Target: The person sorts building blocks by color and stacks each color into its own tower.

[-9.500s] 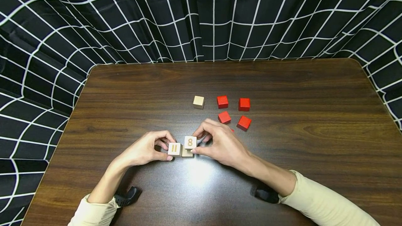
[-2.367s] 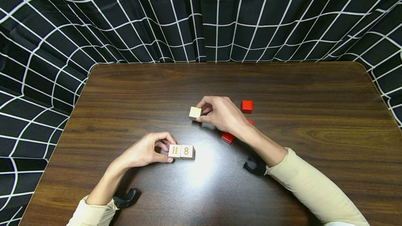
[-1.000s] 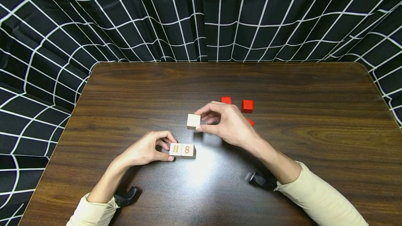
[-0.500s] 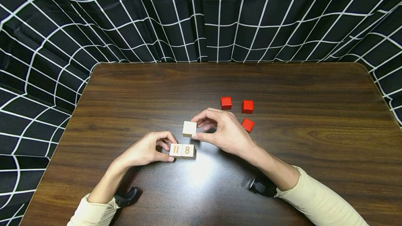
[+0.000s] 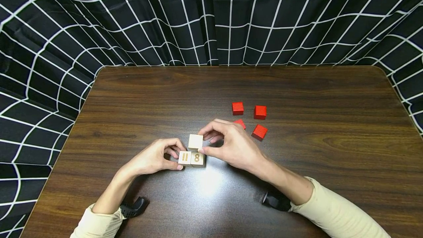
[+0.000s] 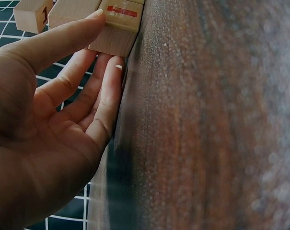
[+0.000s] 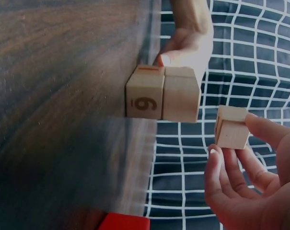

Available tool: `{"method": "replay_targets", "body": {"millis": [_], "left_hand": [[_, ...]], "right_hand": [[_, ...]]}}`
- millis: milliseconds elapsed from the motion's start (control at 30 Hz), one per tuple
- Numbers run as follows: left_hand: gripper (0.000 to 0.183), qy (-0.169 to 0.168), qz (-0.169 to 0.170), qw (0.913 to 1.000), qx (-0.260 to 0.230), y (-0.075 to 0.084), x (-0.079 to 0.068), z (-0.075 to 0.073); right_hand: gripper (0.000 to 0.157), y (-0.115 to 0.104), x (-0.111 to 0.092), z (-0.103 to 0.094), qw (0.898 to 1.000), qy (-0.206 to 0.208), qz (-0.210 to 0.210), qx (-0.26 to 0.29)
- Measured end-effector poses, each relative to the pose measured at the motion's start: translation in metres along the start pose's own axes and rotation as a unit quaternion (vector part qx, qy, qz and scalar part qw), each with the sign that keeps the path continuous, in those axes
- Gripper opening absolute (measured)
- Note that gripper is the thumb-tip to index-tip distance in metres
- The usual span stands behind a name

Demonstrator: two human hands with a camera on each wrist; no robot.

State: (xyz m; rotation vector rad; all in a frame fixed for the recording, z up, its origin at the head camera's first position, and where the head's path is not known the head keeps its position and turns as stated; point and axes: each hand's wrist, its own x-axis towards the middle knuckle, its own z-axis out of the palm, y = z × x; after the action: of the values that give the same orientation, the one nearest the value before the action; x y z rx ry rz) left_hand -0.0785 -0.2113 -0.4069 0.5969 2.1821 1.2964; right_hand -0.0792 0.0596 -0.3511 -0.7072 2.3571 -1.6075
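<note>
Light wooden cubes form a small stack: in the head view one top shows gold bars (image 5: 184, 158), its neighbour an 8 (image 5: 197, 158). My left hand (image 5: 152, 159) grips the stack's left side between thumb and fingers; the left wrist view shows them at a lower wooden cube with a red bar (image 6: 123, 12). My right hand (image 5: 232, 146) pinches another wooden cube (image 5: 196, 141), plain on top. It hangs above the stack, apart from it in the right wrist view, where a lower wooden cube carries an underlined 6 (image 7: 145, 103). A 1 marks one side of the held cube (image 6: 32, 15).
Several red cubes (image 5: 260, 112) lie on the brown wooden table (image 5: 314, 98) beyond and right of my right hand, one partly hidden by it. A black curtain with a white grid (image 5: 165, 17) surrounds the table's back and sides.
My right hand earlier set down the cube marked 8 beside the barred one, then picked up the last loose wooden cube and brought it nearer, over the stack. My left hand has kept its grip.
</note>
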Motion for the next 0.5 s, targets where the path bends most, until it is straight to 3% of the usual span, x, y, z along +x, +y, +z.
{"method": "replay_targets", "body": {"millis": [500], "left_hand": [[0.036, 0.003, -0.001, 1.0, 0.0, 0.0006, 0.0001, 0.0004]], "right_hand": [[0.028, 0.0008, -0.0029, 0.0094, 1.0, -0.02, -0.013, 0.004]]}}
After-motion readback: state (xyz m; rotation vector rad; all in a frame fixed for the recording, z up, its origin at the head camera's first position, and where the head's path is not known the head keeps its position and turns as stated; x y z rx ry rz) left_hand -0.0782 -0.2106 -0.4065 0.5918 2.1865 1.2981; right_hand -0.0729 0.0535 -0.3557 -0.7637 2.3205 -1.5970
